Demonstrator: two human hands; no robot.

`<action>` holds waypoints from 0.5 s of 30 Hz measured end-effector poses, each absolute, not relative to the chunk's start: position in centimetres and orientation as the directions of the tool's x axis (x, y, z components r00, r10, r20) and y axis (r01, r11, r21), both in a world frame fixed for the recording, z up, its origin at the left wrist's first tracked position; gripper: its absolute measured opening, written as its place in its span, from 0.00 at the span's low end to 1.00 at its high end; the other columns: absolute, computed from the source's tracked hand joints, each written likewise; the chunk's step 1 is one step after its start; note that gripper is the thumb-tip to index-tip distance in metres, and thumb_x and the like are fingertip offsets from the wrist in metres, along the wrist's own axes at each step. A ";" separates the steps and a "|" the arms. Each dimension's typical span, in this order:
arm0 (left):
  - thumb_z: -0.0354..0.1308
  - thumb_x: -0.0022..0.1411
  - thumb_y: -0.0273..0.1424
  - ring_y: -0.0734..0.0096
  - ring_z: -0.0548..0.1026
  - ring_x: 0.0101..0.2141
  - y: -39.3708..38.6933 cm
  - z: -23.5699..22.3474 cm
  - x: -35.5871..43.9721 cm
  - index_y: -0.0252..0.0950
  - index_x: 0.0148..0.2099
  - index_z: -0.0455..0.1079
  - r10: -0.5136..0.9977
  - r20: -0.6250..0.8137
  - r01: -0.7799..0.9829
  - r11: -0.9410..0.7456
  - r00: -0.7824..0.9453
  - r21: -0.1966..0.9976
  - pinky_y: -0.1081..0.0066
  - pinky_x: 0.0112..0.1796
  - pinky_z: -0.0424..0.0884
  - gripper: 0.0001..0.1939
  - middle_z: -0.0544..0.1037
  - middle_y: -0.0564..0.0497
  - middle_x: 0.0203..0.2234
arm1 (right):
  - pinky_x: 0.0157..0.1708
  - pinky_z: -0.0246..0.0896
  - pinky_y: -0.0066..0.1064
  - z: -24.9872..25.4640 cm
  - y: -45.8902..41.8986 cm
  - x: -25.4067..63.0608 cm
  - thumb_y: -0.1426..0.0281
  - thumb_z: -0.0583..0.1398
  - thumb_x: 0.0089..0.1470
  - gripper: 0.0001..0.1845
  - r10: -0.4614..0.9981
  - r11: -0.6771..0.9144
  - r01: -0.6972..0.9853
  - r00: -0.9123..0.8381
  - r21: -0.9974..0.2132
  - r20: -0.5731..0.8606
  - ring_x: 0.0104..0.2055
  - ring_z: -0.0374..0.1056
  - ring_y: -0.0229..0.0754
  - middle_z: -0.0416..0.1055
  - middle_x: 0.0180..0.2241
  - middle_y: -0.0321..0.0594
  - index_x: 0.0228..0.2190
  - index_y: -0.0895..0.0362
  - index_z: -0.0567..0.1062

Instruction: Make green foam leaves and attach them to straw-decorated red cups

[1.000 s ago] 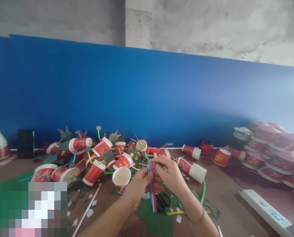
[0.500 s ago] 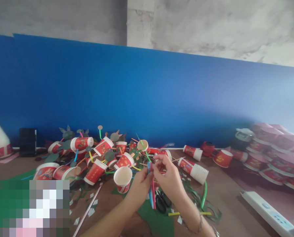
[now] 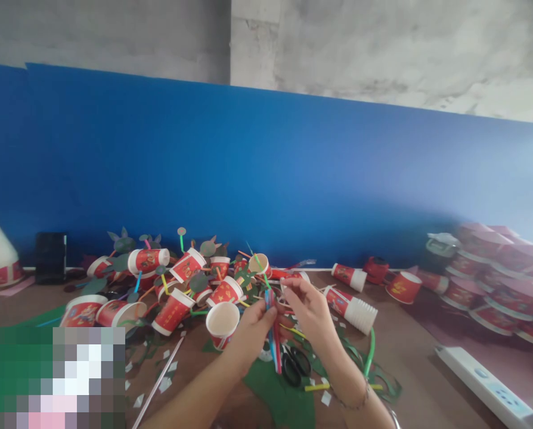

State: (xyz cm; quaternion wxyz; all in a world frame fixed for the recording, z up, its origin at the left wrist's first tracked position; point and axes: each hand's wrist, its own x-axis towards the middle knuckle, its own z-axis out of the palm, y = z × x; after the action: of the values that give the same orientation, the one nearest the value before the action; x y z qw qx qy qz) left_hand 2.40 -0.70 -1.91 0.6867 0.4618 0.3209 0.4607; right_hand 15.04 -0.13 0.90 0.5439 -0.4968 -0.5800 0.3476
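My left hand (image 3: 254, 326) is closed around a narrow blue, white and red striped object (image 3: 275, 348), seen almost edge-on, its kind unclear. The thumb presses on its near side. To the right of it, my right hand (image 3: 309, 307) has thumb and fingertips drawn together just off the object's upper part; whatever they pinch is too small to make out. Below the hands, black-handled scissors (image 3: 296, 364) lie by green paper (image 3: 284, 396). An upright paper cup (image 3: 222, 325) stands just left of my left hand.
A heap of red paper cups (image 3: 172, 311) with straws and paper cutouts lies to the left. Stacked cups (image 3: 353, 311) rest on their side to the right, near a white power strip (image 3: 485, 378). Pink-topped cups (image 3: 512, 292) are piled far right. A blue panel (image 3: 266, 179) stands behind.
My right hand's fingertips have moved slightly right, off the striped object's upper part. My left hand keeps its hold, with the object turned a little. More of the scissors shows.
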 end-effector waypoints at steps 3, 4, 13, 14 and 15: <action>0.62 0.50 0.46 0.69 0.74 0.23 -1.0 -1.3 2.2 0.32 0.39 0.67 0.909 -0.039 -0.341 0.195 0.415 0.919 0.70 0.28 0.68 0.23 0.77 0.50 0.24 | 0.20 0.57 0.26 1.1 0.2 15.7 0.60 0.61 0.48 0.14 0.987 0.130 0.087 -0.102 -0.988 0.122 0.19 0.61 0.34 0.66 0.20 0.34 0.29 0.59 0.74; 0.62 0.50 0.47 0.69 0.75 0.23 -1.1 -1.2 2.1 0.32 0.39 0.67 0.901 -0.039 -0.339 0.202 0.432 0.919 0.70 0.27 0.68 0.23 0.77 0.50 0.24 | 0.17 0.54 0.26 1.2 0.2 15.8 0.58 0.61 0.47 0.15 0.983 0.076 0.040 -0.173 -0.996 0.067 0.16 0.58 0.32 0.64 0.18 0.32 0.27 0.59 0.74; 0.62 0.49 0.47 0.68 0.74 0.21 -0.9 -1.5 2.3 0.31 0.38 0.70 0.902 -0.003 -0.270 0.133 0.432 0.954 0.68 0.28 0.68 0.24 0.76 0.51 0.22 | 0.13 0.49 0.23 0.8 0.2 15.6 0.65 0.64 0.43 0.11 0.989 0.055 0.094 -0.142 -0.994 0.041 0.15 0.57 0.31 0.62 0.15 0.29 0.23 0.59 0.71; 0.61 0.50 0.47 0.67 0.74 0.22 -0.9 -1.6 2.3 0.31 0.38 0.70 0.907 0.004 -0.263 0.118 0.422 0.958 0.68 0.29 0.69 0.23 0.76 0.51 0.22 | 0.13 0.49 0.22 0.8 0.2 15.6 0.65 0.64 0.43 0.10 0.989 0.060 0.097 -0.137 -0.993 0.046 0.15 0.57 0.31 0.62 0.15 0.29 0.23 0.59 0.71; 0.61 0.51 0.46 0.67 0.75 0.22 -0.9 -1.6 2.3 0.31 0.38 0.70 0.909 0.006 -0.258 0.111 0.416 0.960 0.68 0.29 0.69 0.22 0.76 0.51 0.23 | 0.14 0.50 0.23 0.9 0.2 15.6 0.64 0.64 0.43 0.11 0.989 0.061 0.086 -0.143 -0.994 0.048 0.15 0.57 0.31 0.63 0.16 0.30 0.23 0.59 0.72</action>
State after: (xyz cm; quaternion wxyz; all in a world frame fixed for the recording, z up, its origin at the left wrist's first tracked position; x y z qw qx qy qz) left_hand 2.26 -0.87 -1.62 0.6723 0.5060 0.3220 0.4339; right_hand 15.64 0.19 0.87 0.4538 -0.4716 -0.5696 0.4973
